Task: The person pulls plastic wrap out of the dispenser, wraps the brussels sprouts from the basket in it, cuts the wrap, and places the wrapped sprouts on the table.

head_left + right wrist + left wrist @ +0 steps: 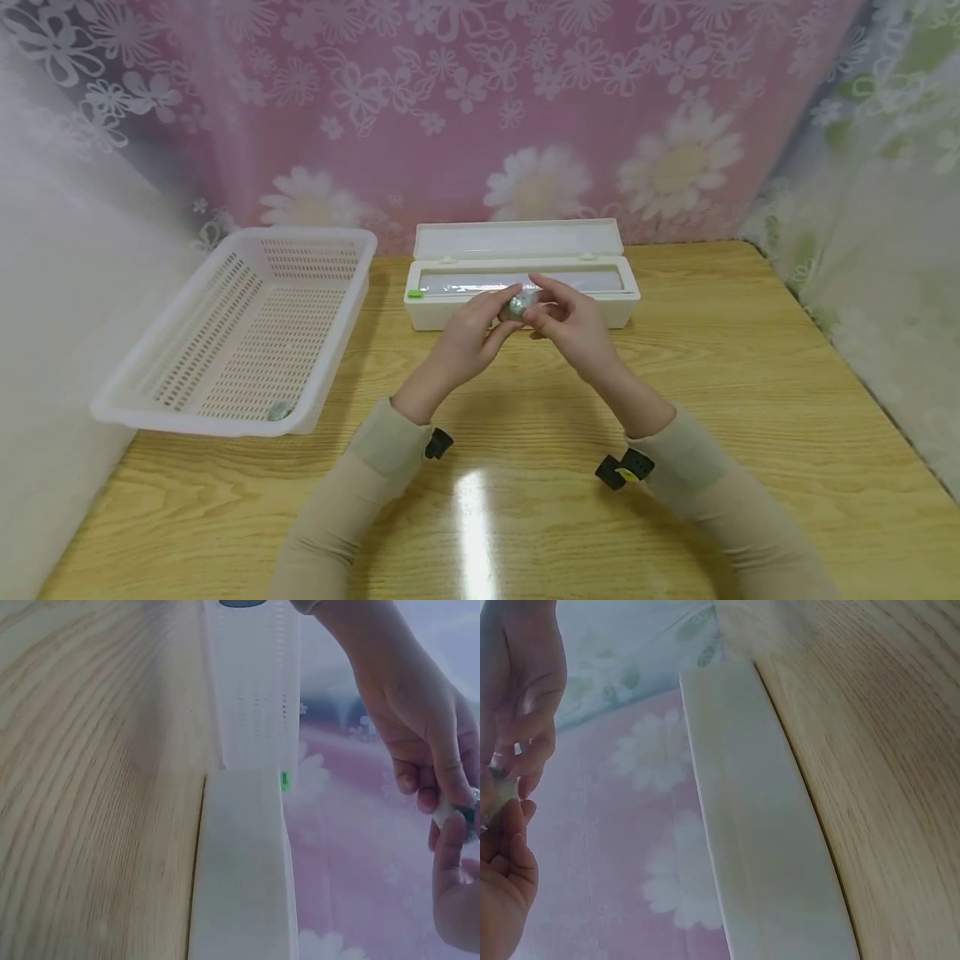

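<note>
A small, shiny, greenish bundle [517,306] that looks wrapped in clear film is held between both hands, above the front of a white film dispenser box [525,315]. My left hand [467,335] grips it from the left with thumb and fingers. From the other side, my right hand [583,335] pinches it, its index finger raised. The wrist views show the fingertips meeting around the bundle [504,791], which they partly cover. The dispenser's lid [517,240] stands raised, and clear film [480,283] lies in its opening.
A white slotted plastic basket [341,325] stands to the left, with a similar greenish wrapped piece [280,411] in its near right corner. Everything rests on a wooden table [525,392]. A pink flowered curtain [450,150] hangs behind.
</note>
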`<action>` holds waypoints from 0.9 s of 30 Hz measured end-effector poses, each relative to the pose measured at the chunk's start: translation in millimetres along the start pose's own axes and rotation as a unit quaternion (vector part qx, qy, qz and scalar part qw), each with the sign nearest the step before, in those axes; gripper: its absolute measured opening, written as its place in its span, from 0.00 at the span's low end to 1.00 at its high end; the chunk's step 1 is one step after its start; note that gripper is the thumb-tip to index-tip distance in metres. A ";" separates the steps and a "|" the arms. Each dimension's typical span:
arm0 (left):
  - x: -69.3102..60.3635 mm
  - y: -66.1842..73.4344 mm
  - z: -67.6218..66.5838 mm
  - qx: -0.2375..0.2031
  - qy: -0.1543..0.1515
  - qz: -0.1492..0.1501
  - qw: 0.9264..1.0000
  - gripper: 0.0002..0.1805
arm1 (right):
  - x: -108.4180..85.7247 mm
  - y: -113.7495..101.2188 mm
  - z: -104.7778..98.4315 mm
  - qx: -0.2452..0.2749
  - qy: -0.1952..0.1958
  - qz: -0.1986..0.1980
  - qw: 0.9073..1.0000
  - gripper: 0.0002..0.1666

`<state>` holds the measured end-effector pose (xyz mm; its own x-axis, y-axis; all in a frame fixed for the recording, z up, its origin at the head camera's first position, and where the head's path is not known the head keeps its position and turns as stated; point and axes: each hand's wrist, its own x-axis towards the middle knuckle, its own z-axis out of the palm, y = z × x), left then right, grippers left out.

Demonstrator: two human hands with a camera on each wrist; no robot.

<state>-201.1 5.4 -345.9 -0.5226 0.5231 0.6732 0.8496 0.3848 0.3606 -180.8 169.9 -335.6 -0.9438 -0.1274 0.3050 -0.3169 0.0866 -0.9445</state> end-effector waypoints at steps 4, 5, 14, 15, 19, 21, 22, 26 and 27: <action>1.5 3.4 0.0 0.043 -0.019 -0.027 0.999 0.25 | 0.0 1.4 5.4 -0.039 0.018 -0.058 0.997 0.20; 2.0 4.6 0.2 0.057 -0.023 -0.033 0.998 0.25 | -0.5 2.2 7.4 -0.058 0.029 -0.081 0.995 0.19; 3.2 5.4 -1.6 0.040 -0.024 -0.076 0.996 0.26 | -9.8 4.4 20.4 -0.224 -0.053 -0.112 0.967 0.31; 3.1 4.5 -2.3 0.007 -0.017 -0.086 0.996 0.27 | -10.4 3.2 19.8 -0.219 -0.065 -0.105 0.968 0.31; 3.2 2.0 -6.5 -0.150 -0.012 -0.118 0.981 0.28 | -8.0 1.1 11.7 -0.142 -0.033 -0.125 0.981 0.23; 3.3 2.0 -9.3 -0.208 -0.019 -0.131 0.969 0.27 | -5.7 1.5 6.9 -0.099 -0.012 -0.145 0.984 0.18; 3.6 2.6 -10.7 -0.225 -0.021 -0.139 0.964 0.27 | -4.8 1.5 5.1 -0.080 -0.008 -0.152 0.985 0.17; 5.2 4.6 -13.0 -0.249 0.004 -0.192 0.949 0.22 | -3.0 1.6 2.9 -0.041 -0.036 -0.156 0.986 0.20; 5.6 4.8 -12.5 -0.252 0.015 -0.210 0.945 0.21 | -2.8 1.6 3.4 -0.036 -0.040 -0.157 0.986 0.21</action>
<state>-199.1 0.6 -332.3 -0.8255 0.3794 0.4178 0.4975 0.1397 0.8562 -178.3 167.0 -338.4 -0.7886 -0.2368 0.5675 -0.6008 0.1002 -0.7931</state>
